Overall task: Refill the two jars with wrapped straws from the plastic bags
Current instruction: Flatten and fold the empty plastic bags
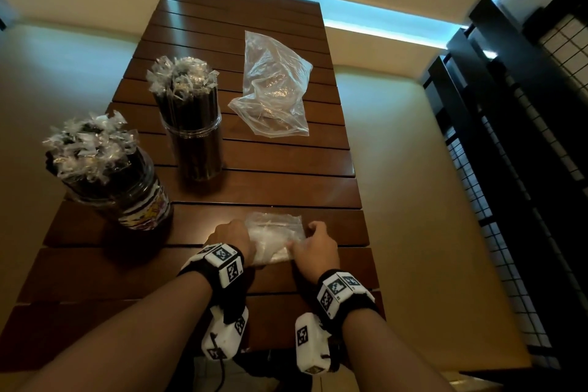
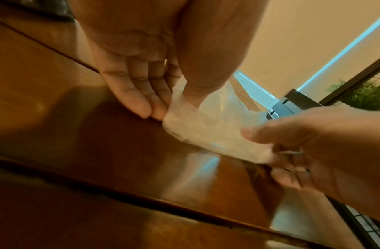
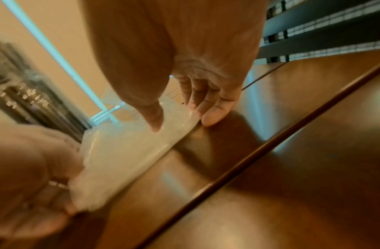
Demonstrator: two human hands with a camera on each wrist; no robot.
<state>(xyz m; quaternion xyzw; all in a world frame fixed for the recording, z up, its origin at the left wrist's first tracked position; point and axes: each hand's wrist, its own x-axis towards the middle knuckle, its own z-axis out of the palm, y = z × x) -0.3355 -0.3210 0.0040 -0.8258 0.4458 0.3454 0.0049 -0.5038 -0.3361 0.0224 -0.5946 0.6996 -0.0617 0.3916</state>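
Note:
Two clear jars stand on the left of the slatted wooden table (image 1: 286,181), the wide labelled jar (image 1: 127,197) nearer and the slim jar (image 1: 199,143) behind it. Both are packed with black wrapped straws. Between my hands lies a crumpled, folded clear plastic bag (image 1: 275,240), low on the table. My left hand (image 1: 235,239) pinches its left end between thumb and fingers (image 2: 142,106). My right hand (image 1: 313,243) holds the right end, thumb on top and fingers (image 3: 214,116) at the bag's edge. The bag (image 2: 212,131) looks flat; I cannot see any straws in it.
A second clear plastic bag (image 1: 275,89) lies flat and apparently empty at the far middle of the table. A dark grid-panelled screen (image 1: 521,143) stands to the right. The table's right edge is close to my right hand.

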